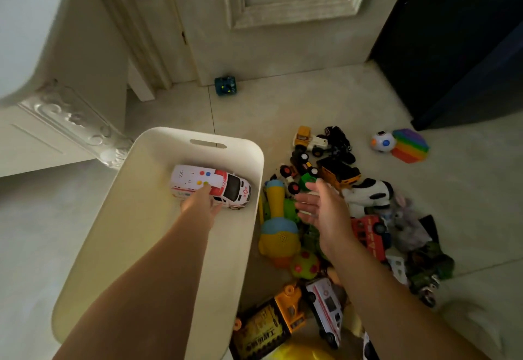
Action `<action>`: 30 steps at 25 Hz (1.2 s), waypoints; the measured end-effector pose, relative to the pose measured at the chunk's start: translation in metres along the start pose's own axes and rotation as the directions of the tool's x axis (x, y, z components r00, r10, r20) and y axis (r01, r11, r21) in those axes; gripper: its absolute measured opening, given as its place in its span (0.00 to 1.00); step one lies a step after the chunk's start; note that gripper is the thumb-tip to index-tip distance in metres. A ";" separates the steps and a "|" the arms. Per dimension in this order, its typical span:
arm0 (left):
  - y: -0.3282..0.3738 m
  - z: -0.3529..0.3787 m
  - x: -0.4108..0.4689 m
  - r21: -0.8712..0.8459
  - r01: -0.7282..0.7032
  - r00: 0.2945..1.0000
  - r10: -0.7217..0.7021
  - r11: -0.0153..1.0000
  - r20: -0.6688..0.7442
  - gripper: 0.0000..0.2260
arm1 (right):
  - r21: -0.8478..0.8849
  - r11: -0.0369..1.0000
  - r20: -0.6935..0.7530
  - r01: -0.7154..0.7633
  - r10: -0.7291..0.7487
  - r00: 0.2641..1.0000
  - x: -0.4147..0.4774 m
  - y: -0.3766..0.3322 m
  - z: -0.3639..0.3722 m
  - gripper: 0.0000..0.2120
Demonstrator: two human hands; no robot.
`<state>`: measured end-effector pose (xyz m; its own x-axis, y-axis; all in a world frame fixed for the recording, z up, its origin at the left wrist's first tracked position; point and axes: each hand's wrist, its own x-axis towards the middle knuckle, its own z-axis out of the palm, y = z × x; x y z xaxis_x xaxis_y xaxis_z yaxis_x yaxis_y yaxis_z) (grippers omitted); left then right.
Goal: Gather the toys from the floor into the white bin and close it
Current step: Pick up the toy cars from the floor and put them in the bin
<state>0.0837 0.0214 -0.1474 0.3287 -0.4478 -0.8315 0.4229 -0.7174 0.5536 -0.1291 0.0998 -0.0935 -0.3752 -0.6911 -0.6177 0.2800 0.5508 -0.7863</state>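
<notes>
The white bin (249, 167) stands open on the floor at centre left. Inside it lies a white and red toy ambulance (223, 185), with my left hand (199, 204) reaching down onto it, fingers on its side. My right hand (319, 204) hovers open, palm to the left, above the toy pile (339, 212) just right of the bin. The pile holds toy trucks (336, 171), a yellow and blue toy microphone (276, 218), a black and white plush (368, 192), a red bus (370, 232) and a second ambulance (325, 307).
A white and blue ball (382, 141) and a rainbow pop toy (410, 146) lie apart at the right. A small teal cube toy (225, 85) sits by the door at the back. White furniture stands at the left, a dark cabinet at the right.
</notes>
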 end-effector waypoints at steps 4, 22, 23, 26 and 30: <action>0.017 -0.007 -0.023 0.212 -0.103 0.993 0.114 0.972 -0.043 0.16 | 0.007 1.000 -0.008 0.003 -0.003 1.000 -0.015 -0.006 -0.016 0.12; -0.127 0.061 -0.165 0.671 -0.523 0.773 -0.038 0.525 0.633 0.19 | -0.851 0.517 -0.048 0.092 -0.251 0.967 -0.045 0.070 -0.129 0.52; -0.128 0.064 -0.162 0.682 -0.512 0.784 -0.041 0.523 0.620 0.19 | -0.874 0.480 -0.061 0.080 -0.271 0.961 -0.044 0.069 -0.128 0.53; -0.121 0.072 -0.156 0.670 -0.492 0.791 -0.037 0.556 0.610 0.20 | -0.831 0.543 -0.071 0.117 -0.313 0.947 -0.035 0.066 -0.129 0.52; -0.111 0.076 -0.157 0.579 -0.422 0.752 -0.087 0.698 0.653 0.31 | -0.327 0.929 -0.056 0.173 -0.202 0.978 -0.041 0.032 -0.126 0.43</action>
<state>-0.0788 0.1307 -0.0813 -0.3410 -0.6229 -0.7041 -0.3326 -0.6206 0.7101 -0.2158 0.2044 -0.0919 -0.4730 -0.7607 -0.4445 -0.0933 0.5449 -0.8333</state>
